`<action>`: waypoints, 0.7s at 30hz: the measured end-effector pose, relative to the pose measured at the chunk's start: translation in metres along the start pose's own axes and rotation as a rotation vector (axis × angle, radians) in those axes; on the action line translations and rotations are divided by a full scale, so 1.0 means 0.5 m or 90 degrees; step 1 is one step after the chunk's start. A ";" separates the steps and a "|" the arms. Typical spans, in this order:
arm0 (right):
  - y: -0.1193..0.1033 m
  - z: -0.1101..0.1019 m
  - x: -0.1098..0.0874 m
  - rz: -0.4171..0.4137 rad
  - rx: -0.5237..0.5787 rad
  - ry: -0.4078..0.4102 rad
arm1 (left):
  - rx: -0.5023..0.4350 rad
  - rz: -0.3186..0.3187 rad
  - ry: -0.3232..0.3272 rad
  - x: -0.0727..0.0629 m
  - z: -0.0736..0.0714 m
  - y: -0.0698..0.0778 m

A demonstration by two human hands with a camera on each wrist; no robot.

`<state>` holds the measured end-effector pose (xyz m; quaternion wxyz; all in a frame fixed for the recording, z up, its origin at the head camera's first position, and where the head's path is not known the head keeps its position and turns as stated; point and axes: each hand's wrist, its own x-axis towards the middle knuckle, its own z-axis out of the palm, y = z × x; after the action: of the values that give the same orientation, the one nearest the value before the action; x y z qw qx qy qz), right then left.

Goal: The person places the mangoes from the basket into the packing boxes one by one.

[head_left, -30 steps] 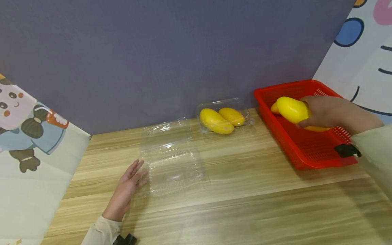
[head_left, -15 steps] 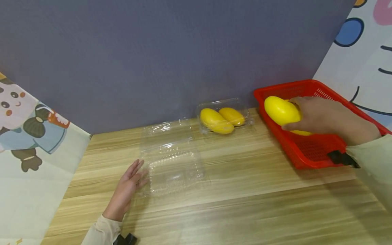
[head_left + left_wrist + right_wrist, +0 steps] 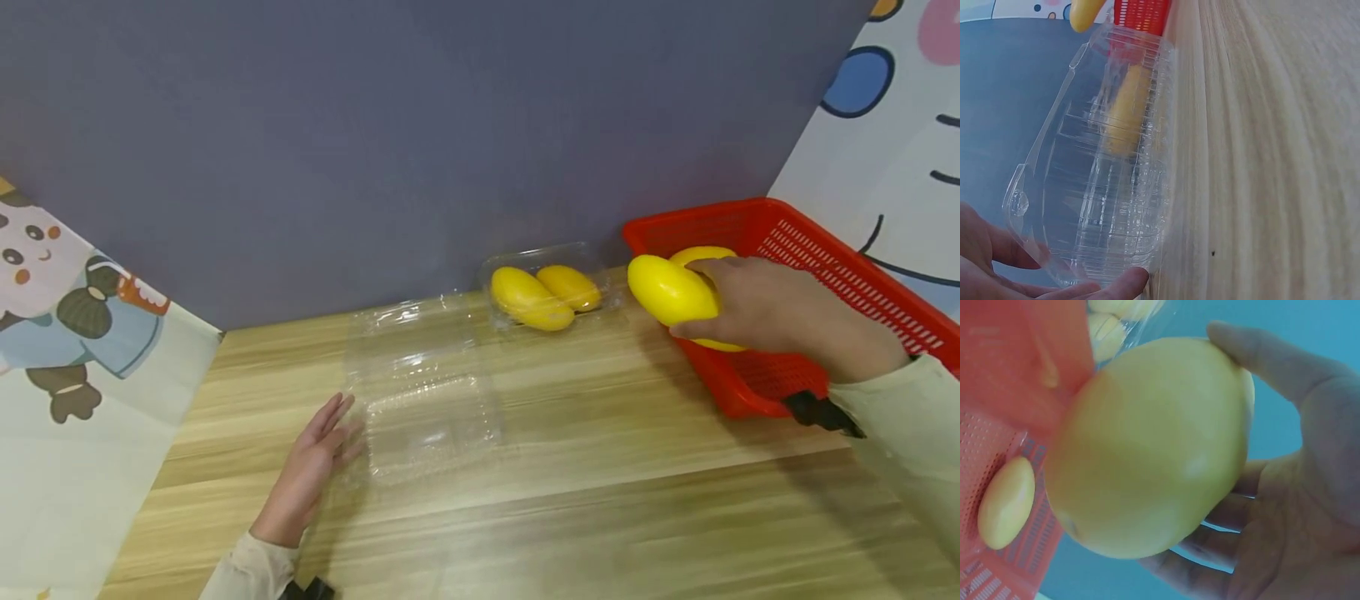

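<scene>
My right hand (image 3: pixel 787 308) grips a yellow mango (image 3: pixel 670 289) over the left side of the red basket (image 3: pixel 712 379). The right wrist view shows the thumb on one side of this mango and the fingers on the other. More yellow shows below the thumb in the head view; I cannot tell if it belongs to a second held mango. An empty clear plastic clamshell box (image 3: pixel 431 429) lies with its lid folded back on the table. Beside its left edge is my left hand (image 3: pixel 303 467), its fingers loosely extended along the rim in the left wrist view.
Two mangoes (image 3: pixel 525 297) sit in another clear box (image 3: pixel 551 250) by the grey back wall (image 3: pixel 450 150). One more mango (image 3: pixel 1007 503) lies inside the basket. Printed cartoon panels (image 3: pixel 97 333) stand at both sides of the wooden table (image 3: pixel 585 500).
My right hand has carried the mango leftward from inside the basket to above its left rim. My left hand and the open box have stayed in place.
</scene>
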<state>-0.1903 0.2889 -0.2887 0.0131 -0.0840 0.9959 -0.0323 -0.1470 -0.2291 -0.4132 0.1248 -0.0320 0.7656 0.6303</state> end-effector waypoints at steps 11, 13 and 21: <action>-0.062 0.012 -0.025 -0.011 0.028 0.023 | -0.003 -0.016 0.009 -0.004 0.003 0.004; -0.073 0.016 -0.029 -0.015 0.034 0.030 | 0.002 -0.019 0.011 -0.006 0.004 0.004; -0.105 0.059 -0.039 -0.052 0.064 0.032 | 0.011 -0.007 0.007 -0.008 0.008 0.003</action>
<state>-0.1613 0.2387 -0.3145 -0.0089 -0.1230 0.9887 -0.0851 -0.1430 -0.2255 -0.4113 0.1243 -0.0386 0.7717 0.6225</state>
